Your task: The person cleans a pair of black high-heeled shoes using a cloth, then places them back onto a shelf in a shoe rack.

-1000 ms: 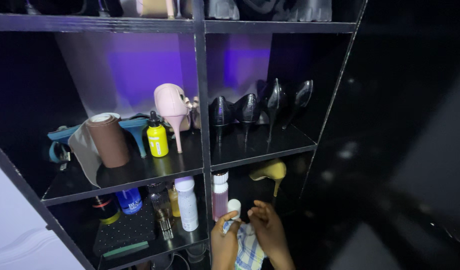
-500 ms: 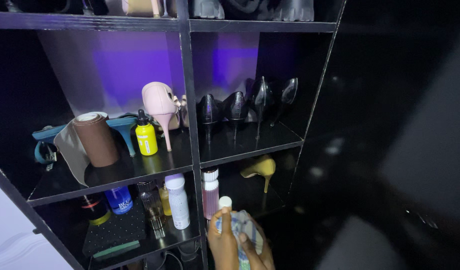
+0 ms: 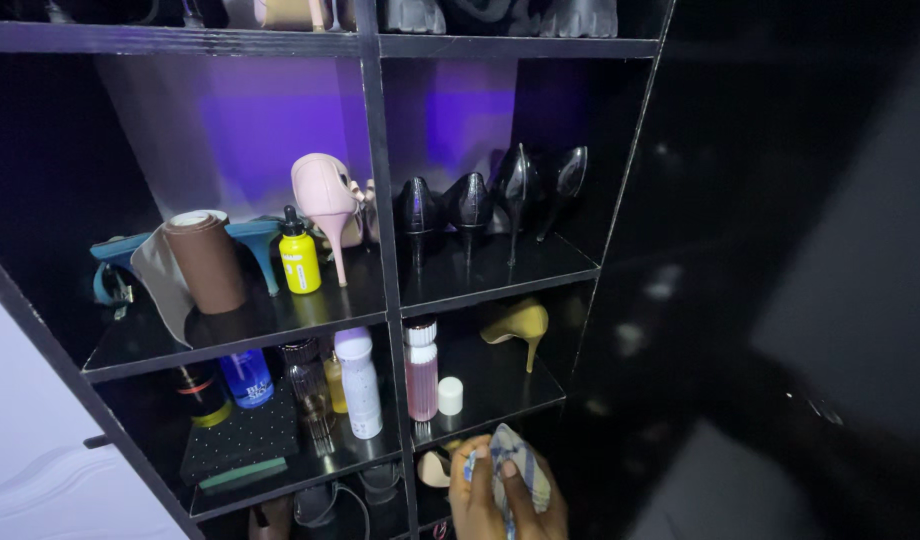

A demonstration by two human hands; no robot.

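Gripping a checked blue and white cloth [image 3: 510, 470], the fingers [image 3: 507, 468] of both hands close round it at the bottom edge of the view, below the lower right shelf [image 3: 500, 385]. I take the left hand [image 3: 475, 500] to be the one on the left of the bundle and the right hand [image 3: 540, 505] the one behind it, though they overlap and are hard to part.

Just above the cloth, on that lower right shelf, stand one small white jar [image 3: 450, 395], one pink bottle [image 3: 421, 370] with a white cap just left of it, and one yellow high-heeled shoe [image 3: 517, 325] further back to the right.

Left of the shelf's upright divider stand one tall white bottle [image 3: 358, 383], one clear glass bottle [image 3: 305, 385], one small amber bottle [image 3: 334, 382], one blue bottle [image 3: 248, 377] and one dark tin [image 3: 202, 395], with one black dotted box [image 3: 242, 445] in front.

One level above the white jar's shelf stand four black high-heeled shoes [image 3: 467, 205]. Left of them are one pink high-heeled shoe [image 3: 323, 200], one yellow dropper bottle [image 3: 299, 255], one brown roll [image 3: 208, 262] and teal shoes [image 3: 115, 270], whose number I cannot tell.
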